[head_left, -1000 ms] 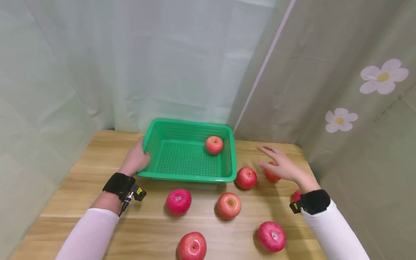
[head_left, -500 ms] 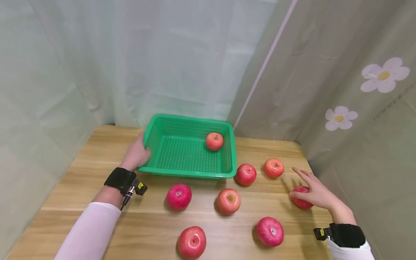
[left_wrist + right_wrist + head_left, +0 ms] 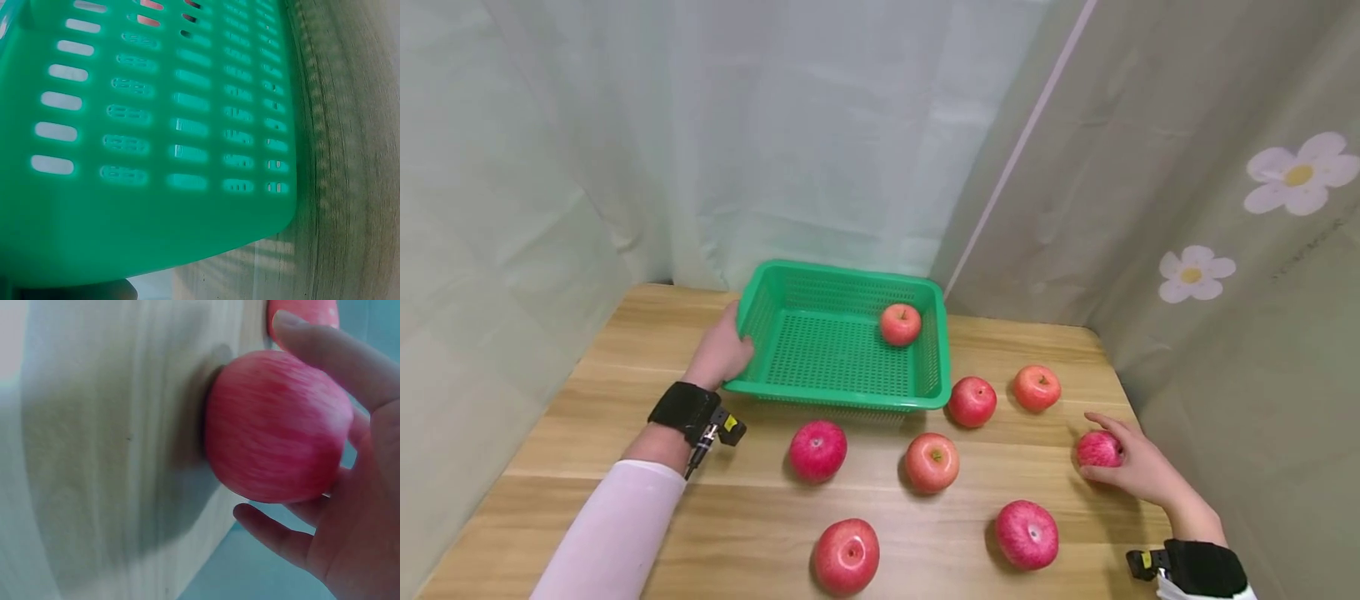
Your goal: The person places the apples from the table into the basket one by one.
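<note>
My left hand (image 3: 724,350) grips the left rim of a green plastic basket (image 3: 835,398), thumb over the inside. The basket's slotted wall (image 3: 150,219) fills most of the left wrist view. One red apple (image 3: 900,324) sits inside, toward the right end. At the table's right side my right hand (image 3: 1142,471) curls round a dark pink-red apple (image 3: 1099,449), which rests on the wood. In the right wrist view the thumb lies along one side of this apple (image 3: 275,425) and the fingers reach round the other, the little finger apart from it.
Several apples lie loose on the wooden table (image 3: 647,358): one apple (image 3: 972,402) at the basket's right corner, another (image 3: 1037,388) farther right, and others, such as a pink-red apple (image 3: 1027,534), toward the front. Pale curtains (image 3: 850,150) hang behind the table.
My right hand has moved right and toward the front, past the orange-red apple, and has come round the dark pink-red apple. The left hand stays on the basket rim.
</note>
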Motion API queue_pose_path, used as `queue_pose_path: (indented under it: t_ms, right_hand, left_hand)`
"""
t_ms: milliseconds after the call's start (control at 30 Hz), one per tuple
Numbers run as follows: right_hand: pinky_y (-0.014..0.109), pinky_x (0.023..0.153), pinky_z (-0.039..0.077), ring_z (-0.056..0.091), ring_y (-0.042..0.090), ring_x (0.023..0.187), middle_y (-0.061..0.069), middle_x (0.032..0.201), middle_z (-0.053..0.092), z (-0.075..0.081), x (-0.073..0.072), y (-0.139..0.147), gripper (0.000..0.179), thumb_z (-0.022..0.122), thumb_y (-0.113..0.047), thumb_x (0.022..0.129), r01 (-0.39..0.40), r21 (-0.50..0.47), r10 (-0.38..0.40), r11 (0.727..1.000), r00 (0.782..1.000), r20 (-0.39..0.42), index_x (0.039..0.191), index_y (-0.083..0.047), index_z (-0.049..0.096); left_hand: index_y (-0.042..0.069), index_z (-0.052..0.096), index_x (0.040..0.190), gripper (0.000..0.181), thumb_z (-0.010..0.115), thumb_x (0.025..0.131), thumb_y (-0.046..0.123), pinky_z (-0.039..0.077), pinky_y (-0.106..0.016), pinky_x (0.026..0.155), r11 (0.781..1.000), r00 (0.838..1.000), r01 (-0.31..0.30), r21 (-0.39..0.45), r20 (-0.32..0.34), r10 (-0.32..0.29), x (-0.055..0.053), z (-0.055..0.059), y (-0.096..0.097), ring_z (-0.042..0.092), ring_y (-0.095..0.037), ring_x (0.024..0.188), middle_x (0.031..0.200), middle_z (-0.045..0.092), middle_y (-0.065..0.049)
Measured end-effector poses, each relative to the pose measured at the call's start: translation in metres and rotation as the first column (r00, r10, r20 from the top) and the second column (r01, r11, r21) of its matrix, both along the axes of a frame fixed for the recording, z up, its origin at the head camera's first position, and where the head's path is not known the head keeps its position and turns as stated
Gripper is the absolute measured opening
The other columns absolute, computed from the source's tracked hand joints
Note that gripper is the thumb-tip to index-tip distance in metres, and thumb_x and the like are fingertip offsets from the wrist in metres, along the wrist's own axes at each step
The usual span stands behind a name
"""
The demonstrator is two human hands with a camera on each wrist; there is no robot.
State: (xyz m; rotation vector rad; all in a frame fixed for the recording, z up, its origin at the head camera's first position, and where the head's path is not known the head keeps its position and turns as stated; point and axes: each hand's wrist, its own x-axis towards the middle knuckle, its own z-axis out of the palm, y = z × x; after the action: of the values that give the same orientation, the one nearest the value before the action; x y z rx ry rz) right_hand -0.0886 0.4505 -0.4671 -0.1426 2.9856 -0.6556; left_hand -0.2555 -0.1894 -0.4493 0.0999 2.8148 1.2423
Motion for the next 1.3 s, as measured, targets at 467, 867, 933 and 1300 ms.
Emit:
queue_pose_path:
  t_ms: [467, 867, 933, 1300]
  right_hand:
    - [0.055, 0.072, 0.048, 0.051, 0.042, 0.099, 0.026, 0.114, 0.052, -0.03, 0.009, -0.002, 0.058, 0.089, -0.031, 0.069, 0.103, 0.007, -0.1, 0.995, 0.984, -0.148, 0.115, -0.01, 0.06]
    - [0.061, 0.076, 0.046, 0.052, 0.044, 0.098, 0.025, 0.116, 0.05, -0.03, 0.006, -0.009, 0.065, 0.09, -0.038, 0.068, 0.157, 0.019, -0.152, 0.987, 0.973, -0.171, 0.116, -0.01, 0.057]
    - [0.061, 0.075, 0.047, 0.053, 0.044, 0.097, 0.025, 0.115, 0.051, -0.029, 0.006, -0.01, 0.064, 0.09, -0.038, 0.068, 0.157, 0.018, -0.151, 0.988, 0.972, -0.18, 0.116, -0.01, 0.057]
    - [0.061, 0.077, 0.046, 0.052, 0.043, 0.099, 0.023, 0.115, 0.05, -0.03, 0.008, -0.013, 0.066, 0.09, -0.036, 0.069, 0.159, 0.009, -0.154, 0.987, 0.966, -0.207, 0.118, -0.007, 0.056]
  left_hand:
    - [0.0, 0.015, 0.156, 0.067, 0.044, 0.095, 0.003, 0.051, -0.052, 0.075, 1.0, 1.0, -0.011, -0.008, -0.011, 0.011, -0.001, -0.008, 0.004, 0.056, -0.04, 0.094, 0.129, 0.049, -0.034]
    - [0.005, 0.014, 0.157, 0.068, 0.044, 0.096, 0.002, 0.052, -0.042, 0.065, 1.0, 1.0, -0.027, 0.017, 0.006, 0.027, 0.002, -0.001, 0.003, 0.059, -0.035, 0.086, 0.126, 0.052, -0.03]
    - [0.004, 0.013, 0.157, 0.068, 0.044, 0.096, 0.002, 0.052, -0.042, 0.065, 1.0, 1.0, -0.024, 0.012, 0.003, 0.024, 0.003, -0.001, 0.003, 0.059, -0.036, 0.086, 0.125, 0.052, -0.03]
    - [0.004, 0.012, 0.158, 0.068, 0.044, 0.097, 0.002, 0.052, -0.043, 0.066, 1.0, 1.0, -0.018, -0.003, -0.003, 0.018, 0.002, 0.001, 0.003, 0.059, -0.036, 0.086, 0.126, 0.051, -0.031]
